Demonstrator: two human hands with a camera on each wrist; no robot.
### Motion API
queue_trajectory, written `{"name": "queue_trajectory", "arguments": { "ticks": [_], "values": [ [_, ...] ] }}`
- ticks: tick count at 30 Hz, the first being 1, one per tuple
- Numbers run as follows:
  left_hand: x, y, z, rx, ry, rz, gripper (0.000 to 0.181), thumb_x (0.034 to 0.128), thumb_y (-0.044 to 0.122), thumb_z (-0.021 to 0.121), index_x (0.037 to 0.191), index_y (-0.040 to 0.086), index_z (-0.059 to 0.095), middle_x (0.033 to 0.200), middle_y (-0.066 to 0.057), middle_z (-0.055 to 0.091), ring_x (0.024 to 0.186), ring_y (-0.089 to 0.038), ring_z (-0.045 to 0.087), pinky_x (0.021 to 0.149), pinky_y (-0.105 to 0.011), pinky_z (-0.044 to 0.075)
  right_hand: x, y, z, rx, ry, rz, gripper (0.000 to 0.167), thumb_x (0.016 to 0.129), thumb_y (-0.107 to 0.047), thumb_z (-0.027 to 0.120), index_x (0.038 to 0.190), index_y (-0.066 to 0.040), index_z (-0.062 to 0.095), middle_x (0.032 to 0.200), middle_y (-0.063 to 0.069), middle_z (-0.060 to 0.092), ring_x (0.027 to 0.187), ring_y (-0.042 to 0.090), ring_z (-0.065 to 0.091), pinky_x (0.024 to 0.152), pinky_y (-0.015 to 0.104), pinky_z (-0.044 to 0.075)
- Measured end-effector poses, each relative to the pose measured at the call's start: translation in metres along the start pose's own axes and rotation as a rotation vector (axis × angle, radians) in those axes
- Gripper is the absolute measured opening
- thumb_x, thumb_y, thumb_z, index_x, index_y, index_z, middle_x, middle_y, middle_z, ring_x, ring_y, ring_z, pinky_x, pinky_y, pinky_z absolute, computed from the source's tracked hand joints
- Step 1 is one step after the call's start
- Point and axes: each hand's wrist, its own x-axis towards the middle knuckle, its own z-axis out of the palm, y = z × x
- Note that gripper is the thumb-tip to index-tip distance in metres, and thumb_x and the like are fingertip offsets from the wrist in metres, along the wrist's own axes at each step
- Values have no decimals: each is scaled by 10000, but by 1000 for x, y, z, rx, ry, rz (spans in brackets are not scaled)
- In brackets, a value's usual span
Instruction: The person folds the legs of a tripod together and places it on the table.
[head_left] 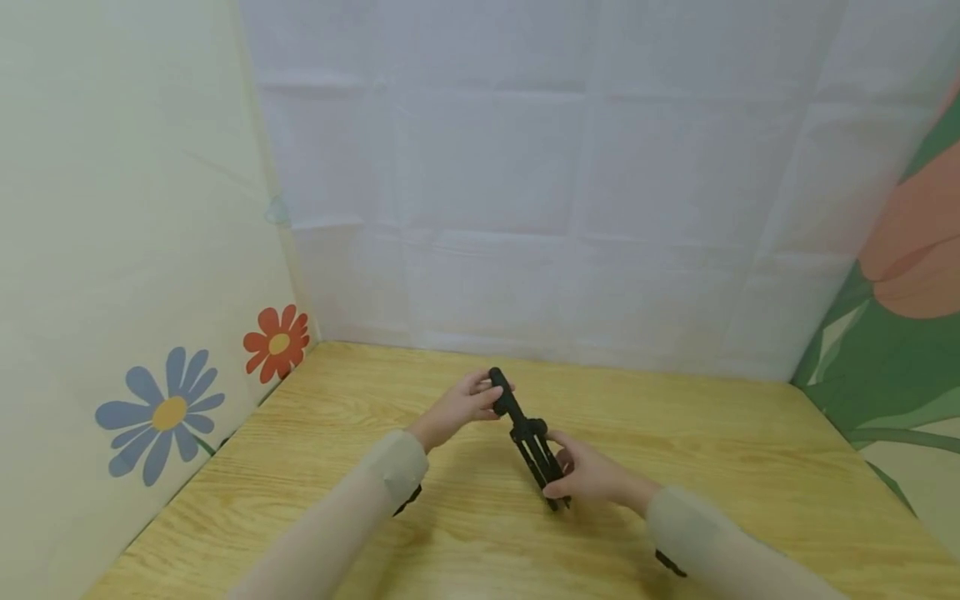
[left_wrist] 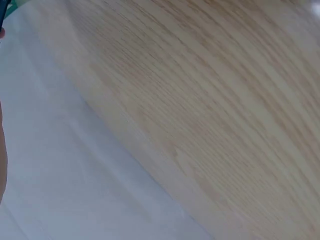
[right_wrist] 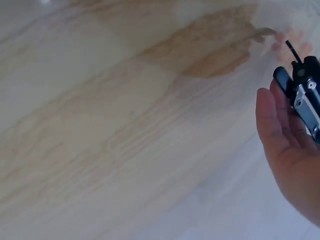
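A small black tripod (head_left: 534,448) is held at a slant above the table, its legs folded together and pointing down toward me. Thumb and fingers of my left hand (head_left: 456,410) grip its upper end. Lower down, my right hand (head_left: 596,477) holds the folded legs between thumb and fingers. In the right wrist view, part of the tripod (right_wrist: 309,102) lies against the fingers, cut off by the frame's edge. Only a sliver of the left hand (left_wrist: 2,155) and a dark piece of the tripod (left_wrist: 4,11) show in the left wrist view.
The wood-grain table (head_left: 712,467) spreads beneath both hands. A creased white cloth (head_left: 480,183) hangs behind it. Flower-printed panels stand at the left (head_left: 90,250) and right (head_left: 900,375) sides.
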Motion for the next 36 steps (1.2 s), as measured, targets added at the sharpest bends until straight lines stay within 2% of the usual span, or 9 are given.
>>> {"name": "queue_trajectory", "arguments": {
  "ticks": [4,8,15,21,24,29,33,36],
  "values": [
    [-3,-4,-6,23,17,-33,482,1058,153,420,1455,-85,284,1401,-309,438,1150,-359,576,945,-412,493,-7,-1,-11,-42,0,-2,823,831,-137,771,1497,-24,300,1060,130,592,947,286,577,759,479,503],
    [-8,-5,-9,58,35,-63,570,1050,171,447,1481,-104,197,1355,-320,464,1127,-363,584,933,-424,498,-12,-2,-21,-46,-8,-10,803,842,-120,760,1503,-58,309,1079,131,562,988,310,555,774,494,495],
    [-10,-4,-11,114,10,-31,367,1006,127,541,1306,-72,466,1176,-216,631,1066,-313,632,913,-461,503,-15,1,-31,-38,-12,-64,713,854,-36,720,1472,-24,364,1014,118,549,863,241,547,648,376,482],
    [-12,-5,-9,103,0,-56,303,978,95,586,1237,-51,526,1105,-163,682,1037,-280,655,948,-532,459,-19,6,-38,-55,44,-79,618,829,9,725,1390,20,465,1042,141,551,863,239,541,643,359,492],
    [-14,-5,-8,103,-16,-69,315,962,96,614,1224,-62,539,1069,-144,692,1026,-272,659,956,-542,449,-21,7,-41,-78,77,-67,594,810,16,741,1354,29,504,1123,199,555,927,307,564,685,397,522],
    [-15,-9,-6,161,-29,-65,272,932,83,653,1155,-54,579,1016,-123,705,987,-234,663,930,-485,480,-26,8,-45,-136,144,-44,559,801,3,759,1315,45,546,1308,280,520,1168,471,496,897,536,480],
    [-14,-11,-4,212,-30,-54,220,909,50,672,1090,-51,599,996,-119,706,952,-203,658,901,-407,500,-29,9,-49,-135,172,-51,542,803,9,752,1305,67,554,1326,273,530,1226,479,464,961,573,424],
    [-15,-12,-2,253,-22,-56,217,893,47,691,1076,-38,614,980,-101,702,930,-196,654,883,-405,503,-30,9,-52,-134,189,-68,527,805,7,747,1294,76,563,1310,268,548,1226,474,468,969,581,412]
  ]
}}
